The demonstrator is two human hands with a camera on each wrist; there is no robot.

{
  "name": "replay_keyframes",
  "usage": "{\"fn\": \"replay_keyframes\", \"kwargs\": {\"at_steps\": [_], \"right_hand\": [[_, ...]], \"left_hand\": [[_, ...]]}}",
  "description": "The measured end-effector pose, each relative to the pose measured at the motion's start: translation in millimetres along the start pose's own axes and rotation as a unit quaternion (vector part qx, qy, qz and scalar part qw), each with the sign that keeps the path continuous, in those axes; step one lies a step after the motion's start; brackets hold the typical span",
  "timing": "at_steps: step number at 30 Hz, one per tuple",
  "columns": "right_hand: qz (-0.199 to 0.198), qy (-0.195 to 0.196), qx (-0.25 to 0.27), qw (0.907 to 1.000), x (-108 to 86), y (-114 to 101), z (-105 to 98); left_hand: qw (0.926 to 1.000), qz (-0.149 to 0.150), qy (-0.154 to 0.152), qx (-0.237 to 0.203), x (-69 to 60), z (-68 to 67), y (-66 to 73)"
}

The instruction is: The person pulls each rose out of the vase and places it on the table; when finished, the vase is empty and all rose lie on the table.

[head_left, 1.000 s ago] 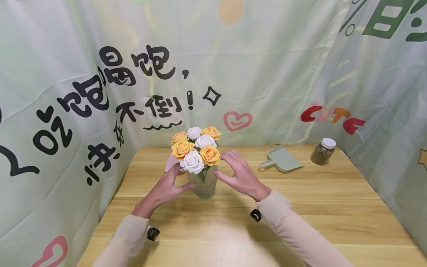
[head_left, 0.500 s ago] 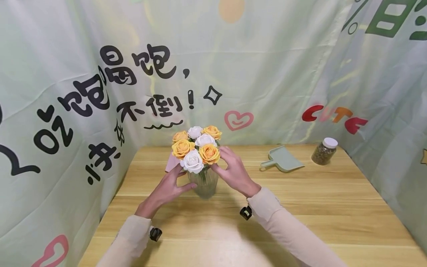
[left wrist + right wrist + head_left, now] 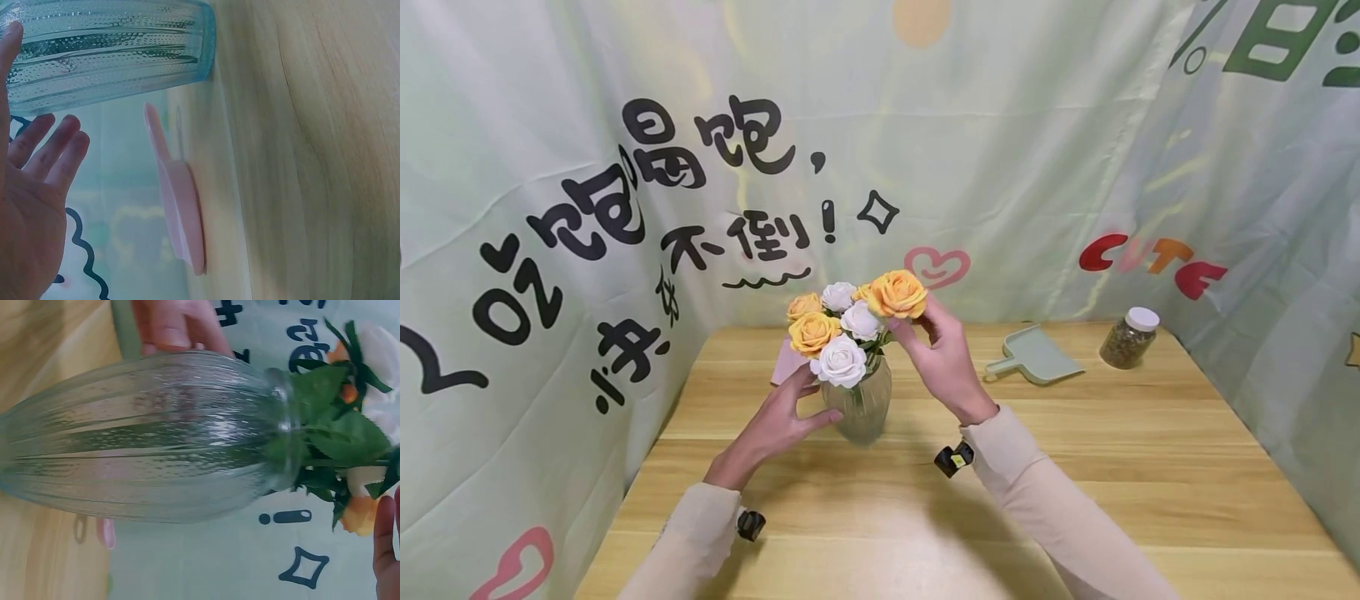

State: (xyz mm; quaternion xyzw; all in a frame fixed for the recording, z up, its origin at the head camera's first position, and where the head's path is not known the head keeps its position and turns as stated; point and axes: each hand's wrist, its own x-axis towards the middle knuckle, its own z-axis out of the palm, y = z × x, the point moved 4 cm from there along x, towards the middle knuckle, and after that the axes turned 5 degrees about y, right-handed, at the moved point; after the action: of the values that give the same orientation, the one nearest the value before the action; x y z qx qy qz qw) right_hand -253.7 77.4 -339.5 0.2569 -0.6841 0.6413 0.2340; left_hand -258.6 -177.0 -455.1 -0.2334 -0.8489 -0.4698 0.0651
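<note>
In the head view, a ribbed glass vase stands upright on the table with white and orange roses in it. My left hand is at its left side, thumb in front and fingers toward the back. The left wrist view shows this hand's relaxed fingers close to the vase. My right hand holds an orange rose just under its bloom, above and right of the vase mouth. Leaves below the blooms show in the right wrist view, where the right fingers are partly cut off.
A pink scoop-like object lies behind the vase on the left. Farther right on the wooden table are a grey-green dustpan and a white-lidded jar. A printed cloth hangs around the back and sides.
The front-right orange rose has moved up and right in my right hand, which rose with it. The nearby white roses shifted slightly. My left hand is about where it was.
</note>
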Motion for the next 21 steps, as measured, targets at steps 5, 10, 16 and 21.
{"fn": "replay_keyframes", "kwargs": {"at_steps": [5,10,16,21], "right_hand": [[0.041,0.010,0.027,0.9987,1.7,-0.8,-4.0],[0.048,-0.009,0.031,0.9983,-1.8,2.0,-2.5],[0.042,-0.021,0.044,0.9979,-4.5,4.6,-1.5],[0.041,0.027,0.046,0.9977,-2.4,4.9,-4.5]], "left_hand": [[1.0000,0.002,-0.001,-0.003,0.4,0.4,-1.3],[1.0000,0.005,0.001,-0.006,-0.2,0.1,-1.5],[1.0000,0.003,0.003,-0.005,-0.8,0.5,-1.7],[1.0000,0.000,0.005,-0.006,-0.9,1.1,-3.1]]}}
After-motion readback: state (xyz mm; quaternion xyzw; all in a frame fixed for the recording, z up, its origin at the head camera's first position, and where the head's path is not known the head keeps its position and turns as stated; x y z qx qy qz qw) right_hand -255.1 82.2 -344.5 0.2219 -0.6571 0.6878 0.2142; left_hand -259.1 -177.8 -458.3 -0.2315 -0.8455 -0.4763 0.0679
